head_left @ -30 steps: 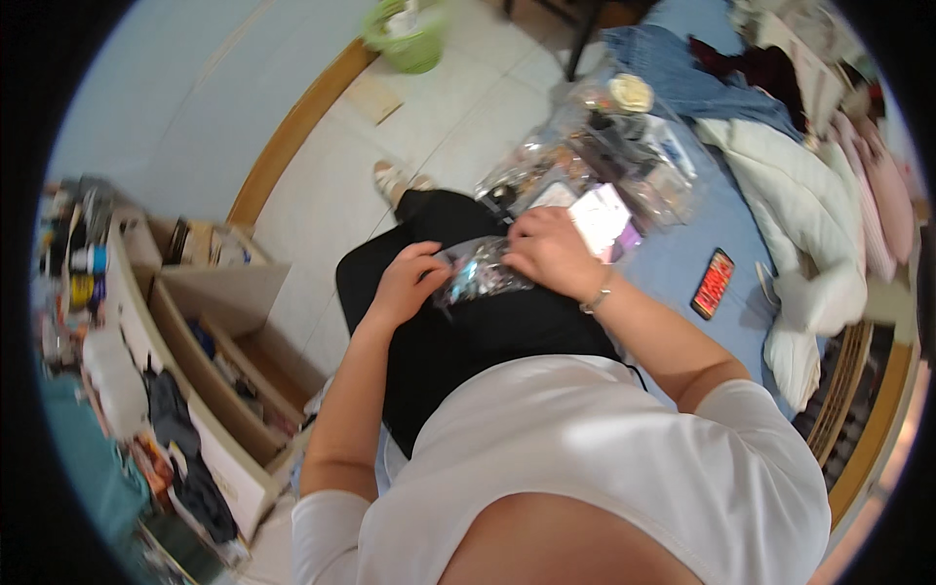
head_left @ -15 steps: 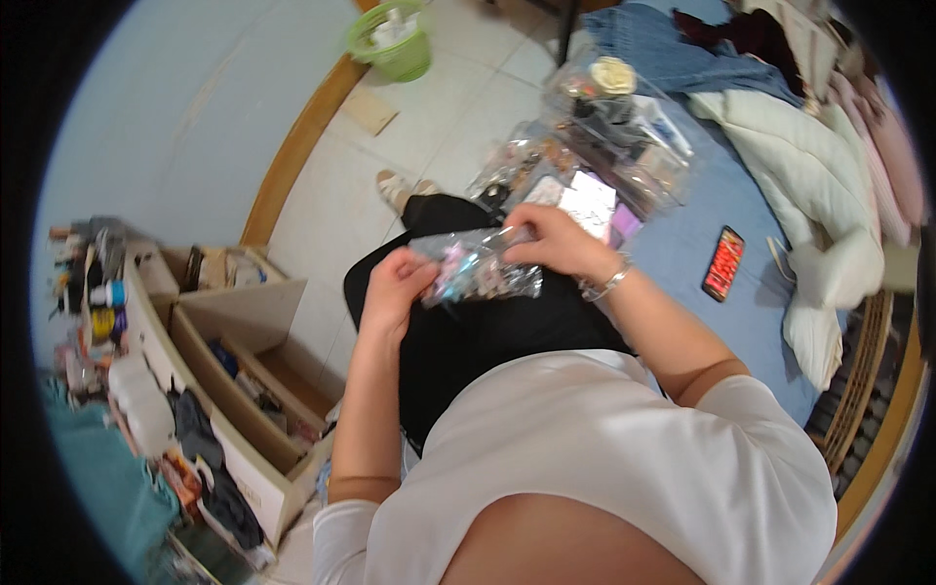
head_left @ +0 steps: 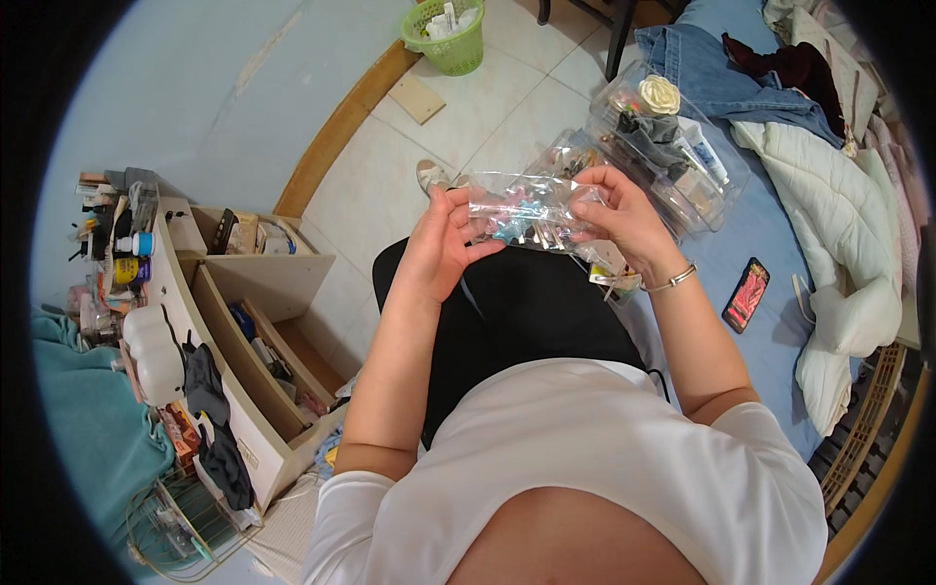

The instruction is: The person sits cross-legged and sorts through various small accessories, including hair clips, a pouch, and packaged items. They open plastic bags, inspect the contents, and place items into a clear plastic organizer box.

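A clear plastic bag (head_left: 517,216) with small shiny pieces in it, some of them turquoise and pink, is held up over my lap. My left hand (head_left: 439,239) holds the bag's left edge, its thumb along the lower corner and part of the fingers behind the plastic. At the other end, my right hand (head_left: 629,219) pinches the bag between thumb and fingers. Glare on the plastic blurs what the single pieces are. Just under my right hand, a small card or packet (head_left: 612,278) is partly covered.
To the right, a clear plastic box (head_left: 717,200) of small goods and a phone (head_left: 746,295) lie on the blue bed sheet (head_left: 682,322). A white quilt (head_left: 829,214) is beyond. Open drawers (head_left: 263,356) stand at left; a green basket (head_left: 456,49) is on the floor.
The bag has been raised and shifted right, now stretched flatter between my hands. My left hand has turned, its fingers less curled. The view has shifted a little.
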The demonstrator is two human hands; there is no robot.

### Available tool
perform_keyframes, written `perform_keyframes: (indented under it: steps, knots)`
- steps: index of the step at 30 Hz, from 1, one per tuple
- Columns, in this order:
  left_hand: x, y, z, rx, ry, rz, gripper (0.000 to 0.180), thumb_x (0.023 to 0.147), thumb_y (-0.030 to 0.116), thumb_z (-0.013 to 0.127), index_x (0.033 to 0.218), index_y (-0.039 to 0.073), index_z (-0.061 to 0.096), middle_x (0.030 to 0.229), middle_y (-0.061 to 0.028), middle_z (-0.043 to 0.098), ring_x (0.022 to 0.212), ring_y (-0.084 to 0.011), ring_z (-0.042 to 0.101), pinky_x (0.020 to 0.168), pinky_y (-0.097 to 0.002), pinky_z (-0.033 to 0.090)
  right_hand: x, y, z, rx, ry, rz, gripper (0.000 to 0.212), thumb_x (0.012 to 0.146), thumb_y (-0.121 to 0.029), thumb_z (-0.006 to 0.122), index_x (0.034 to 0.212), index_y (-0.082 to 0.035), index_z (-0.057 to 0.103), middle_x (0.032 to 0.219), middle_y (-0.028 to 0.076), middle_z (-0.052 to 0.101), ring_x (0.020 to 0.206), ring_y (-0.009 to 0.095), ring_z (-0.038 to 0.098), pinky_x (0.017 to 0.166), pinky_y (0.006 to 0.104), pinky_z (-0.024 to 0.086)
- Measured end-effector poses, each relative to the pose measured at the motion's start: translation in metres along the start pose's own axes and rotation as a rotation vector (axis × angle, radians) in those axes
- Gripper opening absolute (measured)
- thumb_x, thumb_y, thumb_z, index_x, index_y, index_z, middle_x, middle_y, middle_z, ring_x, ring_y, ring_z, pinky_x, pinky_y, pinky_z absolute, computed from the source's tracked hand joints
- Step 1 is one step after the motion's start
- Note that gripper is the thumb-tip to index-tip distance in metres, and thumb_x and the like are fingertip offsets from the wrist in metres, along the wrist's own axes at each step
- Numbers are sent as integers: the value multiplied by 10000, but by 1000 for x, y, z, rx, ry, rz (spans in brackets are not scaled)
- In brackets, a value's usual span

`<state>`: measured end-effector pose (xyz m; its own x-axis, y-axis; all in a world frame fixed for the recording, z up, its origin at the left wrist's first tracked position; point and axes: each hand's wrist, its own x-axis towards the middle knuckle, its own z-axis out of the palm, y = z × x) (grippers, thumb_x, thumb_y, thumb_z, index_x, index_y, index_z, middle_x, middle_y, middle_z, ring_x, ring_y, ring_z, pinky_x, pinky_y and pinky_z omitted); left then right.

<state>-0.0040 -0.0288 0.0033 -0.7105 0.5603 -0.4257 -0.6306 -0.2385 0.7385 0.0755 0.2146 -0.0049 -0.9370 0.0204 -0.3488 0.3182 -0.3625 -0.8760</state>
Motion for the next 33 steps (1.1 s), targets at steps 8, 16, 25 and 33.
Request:
perform_keyframes:
  steps: [8, 16, 25, 33]
  knots:
    - [8, -17, 16, 210, 55, -33, 340, 884, 147, 626, 1186, 41, 511, 1087, -93, 615, 979, -193, 608, 801, -347, 531, -21, 8, -13, 135, 42, -15, 566, 863, -228, 685, 1319, -70, 390, 991, 65, 604, 880, 134, 619, 698, 290, 542]
    - [18, -28, 53, 338, 62, 98, 120, 857, 28, 642, 960, 41, 583, 881, -37, 654, 770, -94, 608, 671, -228, 496, -54, 27, -52, -39, 80, -10, 136, 874, -107, 647, 945, 0, 605, 810, 63, 678, 700, 131, 674, 546, 230, 506]
    - [37, -28, 80, 329, 12, 45, 132, 870, 86, 649, 979, 43, 588, 910, -45, 649, 806, -116, 612, 705, -260, 513, -72, 19, -84, 24, 44, -208, 104, 877, -76, 625, 956, -11, 606, 824, 59, 673, 747, 127, 677, 577, 231, 515]
    - [57, -34, 111, 398, 18, 41, 114, 871, 83, 644, 961, 53, 581, 893, -31, 639, 788, -118, 613, 725, -263, 524, -89, 3, -95, 229, 122, -149, 233, 883, -148, 636, 1072, -22, 584, 898, 48, 653, 794, 125, 642, 683, 260, 531]
